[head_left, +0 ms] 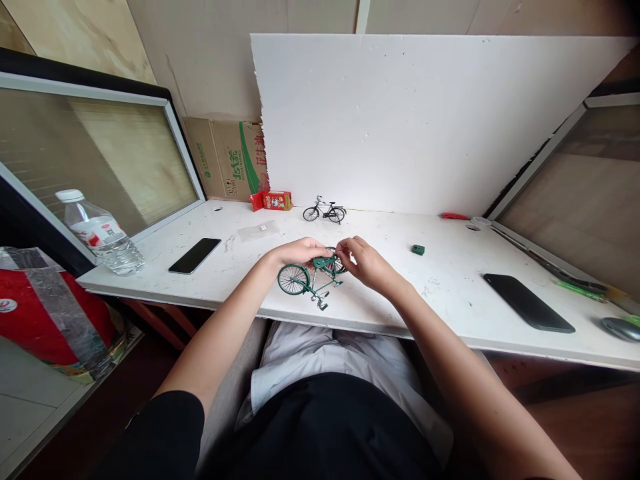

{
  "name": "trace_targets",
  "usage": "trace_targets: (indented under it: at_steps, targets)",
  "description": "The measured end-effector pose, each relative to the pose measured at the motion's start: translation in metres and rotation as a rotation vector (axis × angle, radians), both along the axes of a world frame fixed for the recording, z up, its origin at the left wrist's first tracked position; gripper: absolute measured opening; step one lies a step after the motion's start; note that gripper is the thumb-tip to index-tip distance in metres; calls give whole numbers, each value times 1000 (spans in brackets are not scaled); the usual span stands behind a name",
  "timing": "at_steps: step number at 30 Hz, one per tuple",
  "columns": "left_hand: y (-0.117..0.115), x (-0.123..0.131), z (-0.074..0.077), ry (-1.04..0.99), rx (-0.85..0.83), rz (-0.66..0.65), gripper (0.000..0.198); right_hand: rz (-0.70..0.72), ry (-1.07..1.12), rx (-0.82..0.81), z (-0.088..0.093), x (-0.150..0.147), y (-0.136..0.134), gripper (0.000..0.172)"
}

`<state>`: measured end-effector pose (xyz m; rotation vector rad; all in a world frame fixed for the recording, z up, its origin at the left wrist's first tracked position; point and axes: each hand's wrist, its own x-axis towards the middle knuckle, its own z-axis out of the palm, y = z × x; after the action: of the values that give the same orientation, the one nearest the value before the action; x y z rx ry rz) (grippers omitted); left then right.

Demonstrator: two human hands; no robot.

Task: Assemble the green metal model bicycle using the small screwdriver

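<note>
A green model bicycle (294,280) is held up near the table's front edge, tilted, with its handlebars toward me. My left hand (303,251) is closed around its upper frame, thumb on top. At the other wheel, my right hand (364,259) pinches with thumb and forefinger against the rear part; whether a small piece sits between those fingertips is too small to tell. Part of that wheel is hidden behind the fingers. A small dark green block-like piece (419,249) lies on the table to the right of my hands.
A black model bicycle (325,211) stands at the back before a white board (430,120). To the left are a phone (195,255), a clear plastic bag (259,231), a red box (277,200) and a water bottle (103,233). Another dark phone (528,302) and a mouse (621,328) lie right.
</note>
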<state>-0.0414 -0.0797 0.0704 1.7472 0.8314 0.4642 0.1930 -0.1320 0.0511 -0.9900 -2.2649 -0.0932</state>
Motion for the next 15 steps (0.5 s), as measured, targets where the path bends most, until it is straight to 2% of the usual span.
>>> trace_targets:
  at_steps: [8, 15]
  targets:
    - [-12, 1, 12, -12, 18, 42, 37, 7, 20, -25, 6, -1, -4, 10]
    - [-15, 0, 14, 4, 31, 57, 43, 1, 15, -1, 10, -3, -7, 12]
